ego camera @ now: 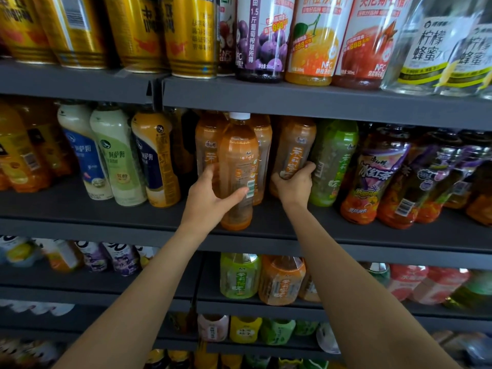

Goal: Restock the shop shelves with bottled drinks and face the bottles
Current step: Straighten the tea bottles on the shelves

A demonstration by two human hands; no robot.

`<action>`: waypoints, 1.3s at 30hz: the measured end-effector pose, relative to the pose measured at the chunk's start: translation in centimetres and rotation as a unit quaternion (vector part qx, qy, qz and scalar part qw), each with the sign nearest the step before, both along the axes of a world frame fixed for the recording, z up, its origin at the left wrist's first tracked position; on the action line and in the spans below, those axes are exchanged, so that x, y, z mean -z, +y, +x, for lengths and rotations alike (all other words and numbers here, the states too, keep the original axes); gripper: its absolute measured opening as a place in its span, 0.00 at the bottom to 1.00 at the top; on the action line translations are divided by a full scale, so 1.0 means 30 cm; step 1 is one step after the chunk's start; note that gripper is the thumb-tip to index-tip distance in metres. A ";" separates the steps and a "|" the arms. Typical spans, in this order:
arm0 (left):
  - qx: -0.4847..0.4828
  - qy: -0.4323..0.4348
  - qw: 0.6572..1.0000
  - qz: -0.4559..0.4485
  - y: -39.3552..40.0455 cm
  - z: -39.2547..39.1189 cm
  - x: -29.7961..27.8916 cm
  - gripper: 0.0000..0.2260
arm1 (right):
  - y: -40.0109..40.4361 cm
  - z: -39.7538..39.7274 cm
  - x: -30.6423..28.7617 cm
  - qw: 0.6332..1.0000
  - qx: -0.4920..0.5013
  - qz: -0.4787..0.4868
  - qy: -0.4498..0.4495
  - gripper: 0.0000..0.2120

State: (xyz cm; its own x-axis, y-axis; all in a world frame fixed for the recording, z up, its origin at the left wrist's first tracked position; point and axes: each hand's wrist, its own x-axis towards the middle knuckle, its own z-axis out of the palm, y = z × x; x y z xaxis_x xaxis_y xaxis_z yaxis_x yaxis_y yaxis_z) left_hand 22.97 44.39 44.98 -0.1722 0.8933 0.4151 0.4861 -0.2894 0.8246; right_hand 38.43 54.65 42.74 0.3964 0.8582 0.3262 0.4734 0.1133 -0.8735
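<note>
Gripping an orange tea bottle (238,169) at the middle shelf (266,241) front, the left hand (210,198) wrapped its label. The right hand (294,182) clasped a neighbouring orange bottle (295,150) just right. Both looked full, heavyish, slick; mid-body holds suited.

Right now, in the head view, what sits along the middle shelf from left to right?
Orange juice bottles → white milk-drink bottles → left hand gripping an amber tea bottle → right hand gripping another amber tea bottle → green tea bottle → purple-label iced tea bottles.
</note>
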 end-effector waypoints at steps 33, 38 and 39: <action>-0.004 -0.001 1.000 -0.009 -0.009 -0.007 -0.007 0.30 | -0.039 0.001 -0.089 0.983 -0.021 -0.130 -0.125 0.30; -0.011 0.000 1.000 -0.011 -0.014 -0.013 -0.012 0.31 | -0.077 0.024 -0.118 0.981 -0.004 -0.111 -0.159 0.29; -0.013 -0.001 1.000 -0.013 -0.018 -0.015 -0.015 0.31 | -0.099 0.026 -0.113 0.985 0.009 -0.057 -0.160 0.28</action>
State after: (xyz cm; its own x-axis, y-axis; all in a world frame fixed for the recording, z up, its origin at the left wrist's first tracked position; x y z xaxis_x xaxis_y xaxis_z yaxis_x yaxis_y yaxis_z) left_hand 22.52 43.84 45.43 -0.1966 0.8988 0.3919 0.4918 -0.2554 0.8324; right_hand 39.21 51.68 46.14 0.3051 0.8898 0.3392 0.7275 0.0120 -0.6860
